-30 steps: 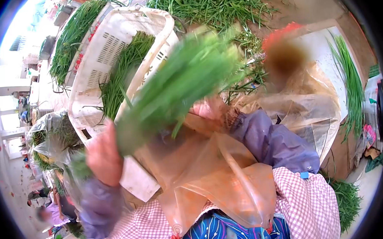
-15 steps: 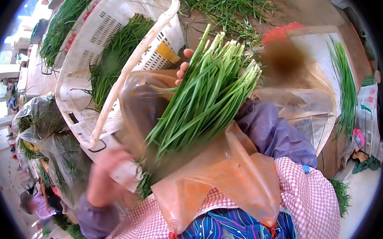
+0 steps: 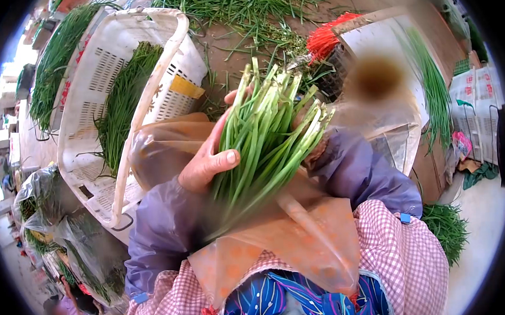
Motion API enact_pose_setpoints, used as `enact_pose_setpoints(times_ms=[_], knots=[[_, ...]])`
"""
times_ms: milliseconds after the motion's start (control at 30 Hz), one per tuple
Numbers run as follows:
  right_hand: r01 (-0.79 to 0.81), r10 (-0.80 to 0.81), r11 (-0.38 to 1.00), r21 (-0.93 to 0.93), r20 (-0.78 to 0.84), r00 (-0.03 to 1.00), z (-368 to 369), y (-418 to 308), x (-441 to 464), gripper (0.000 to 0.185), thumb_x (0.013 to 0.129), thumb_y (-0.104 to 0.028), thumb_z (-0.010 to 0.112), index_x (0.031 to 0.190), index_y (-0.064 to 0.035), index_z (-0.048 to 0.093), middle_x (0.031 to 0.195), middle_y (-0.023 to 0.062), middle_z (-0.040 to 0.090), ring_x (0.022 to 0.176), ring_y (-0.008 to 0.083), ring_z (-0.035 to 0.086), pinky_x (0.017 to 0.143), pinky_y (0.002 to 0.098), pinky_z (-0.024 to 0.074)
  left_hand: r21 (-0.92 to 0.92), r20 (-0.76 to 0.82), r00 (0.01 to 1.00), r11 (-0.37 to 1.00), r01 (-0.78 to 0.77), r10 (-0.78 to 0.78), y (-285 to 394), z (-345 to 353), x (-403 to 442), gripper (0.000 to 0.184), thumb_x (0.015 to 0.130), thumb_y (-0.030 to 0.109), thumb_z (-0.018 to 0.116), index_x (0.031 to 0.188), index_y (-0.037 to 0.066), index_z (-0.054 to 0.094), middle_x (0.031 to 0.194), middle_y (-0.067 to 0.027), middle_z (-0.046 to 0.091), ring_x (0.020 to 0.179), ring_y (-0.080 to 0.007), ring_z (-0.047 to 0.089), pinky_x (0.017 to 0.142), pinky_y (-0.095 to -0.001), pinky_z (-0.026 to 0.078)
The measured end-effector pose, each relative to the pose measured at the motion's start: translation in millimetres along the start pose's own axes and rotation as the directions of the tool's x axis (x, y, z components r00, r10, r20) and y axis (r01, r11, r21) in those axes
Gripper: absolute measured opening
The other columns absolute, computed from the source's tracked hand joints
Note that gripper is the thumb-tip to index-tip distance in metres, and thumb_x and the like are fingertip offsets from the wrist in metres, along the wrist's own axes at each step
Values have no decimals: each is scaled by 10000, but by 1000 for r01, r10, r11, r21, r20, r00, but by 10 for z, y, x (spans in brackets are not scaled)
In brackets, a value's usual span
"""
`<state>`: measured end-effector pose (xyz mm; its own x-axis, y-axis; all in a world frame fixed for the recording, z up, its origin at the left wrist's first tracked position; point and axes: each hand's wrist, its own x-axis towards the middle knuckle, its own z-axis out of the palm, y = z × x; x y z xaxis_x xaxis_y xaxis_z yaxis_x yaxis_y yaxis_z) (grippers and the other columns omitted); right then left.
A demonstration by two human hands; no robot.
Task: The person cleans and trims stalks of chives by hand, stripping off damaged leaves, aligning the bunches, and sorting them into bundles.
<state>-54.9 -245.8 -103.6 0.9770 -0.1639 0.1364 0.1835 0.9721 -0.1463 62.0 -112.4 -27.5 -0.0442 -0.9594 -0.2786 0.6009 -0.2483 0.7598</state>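
A thick bunch of garlic chives [image 3: 263, 140] lies over my lap, its pale cut ends pointing up and away and its leaf end blurred towards my body. Along its left side presses my left hand [image 3: 207, 159], thumb on top and fingers partly behind the stalks. My right hand [image 3: 303, 121] wraps the bunch from behind on the right; most of its fingers are hidden by the stalks. An orange-tinted plastic apron [image 3: 278, 235] spreads beneath the bunch.
At left stands a white plastic basket [image 3: 82, 131] with chives [image 3: 126, 101] inside. Loose chives [image 3: 234, 6] cover the floor ahead. Red ties [image 3: 329, 36] sit by a white board [image 3: 371, 37] on the right, with more chives [image 3: 432, 87] at its edge. Another person [image 3: 73, 311] is far left.
My left hand has come from the lower left, apart from the bunch, onto its left side. The bunch now stands more upright. The view has shifted, with the basket further left.
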Motion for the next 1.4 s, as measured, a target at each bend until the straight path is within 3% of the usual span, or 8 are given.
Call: enact_pose_setpoints(times_ms=[267,400,467,767,1000,1100,1233,1400], knots=[[-46,-501,707,-706,-545,673,327,-729,-226,366,980,-339,423,1079,-16,566,919,104,659,787,175,623,735,333,510,-154,-66,985,977,147,-159,-33,-123,-218,720,791,253,608,1385,-16,303,1285,-146,490,1145,-216,518,977,-338,416],[-115,-588,-50,-992,-64,806,884,-714,-311,217,914,-255,557,1043,-83,586,852,50,650,777,154,618,685,317,499,-106,-113,987,989,102,-114,-60,-56,-259,671,805,251,593,1356,-35,338,1252,-136,514,1108,-210,539,955,-329,429],[-176,-260,-761,-625,45,965,1111,-597,-269,178,855,-226,615,933,-68,588,818,69,640,750,218,633,639,345,499,-108,-123,989,992,68,-81,-58,52,-276,668,807,258,590,1354,-32,340,1256,-135,510,1114,-204,534,957,-331,427],[-31,-215,-719,-694,180,960,706,-507,-28,141,804,-138,615,858,-34,535,655,115,581,604,328,607,549,402,498,82,-142,990,996,36,-24,-184,-47,-358,771,704,100,680,1381,11,321,1295,-99,493,1177,-188,476,1028,-327,338],[-624,-855,-489,-609,192,482,592,-2103,-113,264,892,-170,563,1132,-62,584,1043,77,642,927,263,598,815,377,479,-53,-238,971,998,16,-28,-159,3,-410,702,706,78,626,1344,-15,349,1252,-132,529,1136,-200,521,999,-336,387],[-205,-341,-925,-320,462,819,847,-1520,-98,161,886,-185,569,993,-80,627,862,68,623,860,236,599,846,358,459,-143,-221,975,989,-34,2,-120,42,-376,716,703,81,628,1351,-18,339,1254,-136,526,1143,-204,520,999,-339,390],[-32,117,-856,-516,-253,960,1145,-529,-50,342,876,-383,546,769,-78,659,736,81,612,815,248,608,974,576,297,-98,-251,968,994,-41,15,-176,4,-330,754,692,92,640,1367,-12,321,1262,-133,518,1145,-205,520,999,-336,391],[-166,108,-529,-832,-261,959,800,-415,-42,129,827,-163,619,812,-35,628,738,120,617,709,296,575,791,411,446,-66,-281,958,995,-81,59,-182,-16,-365,774,677,108,671,1362,-3,328,1220,-123,539,1103,-202,541,981,-343,410]])
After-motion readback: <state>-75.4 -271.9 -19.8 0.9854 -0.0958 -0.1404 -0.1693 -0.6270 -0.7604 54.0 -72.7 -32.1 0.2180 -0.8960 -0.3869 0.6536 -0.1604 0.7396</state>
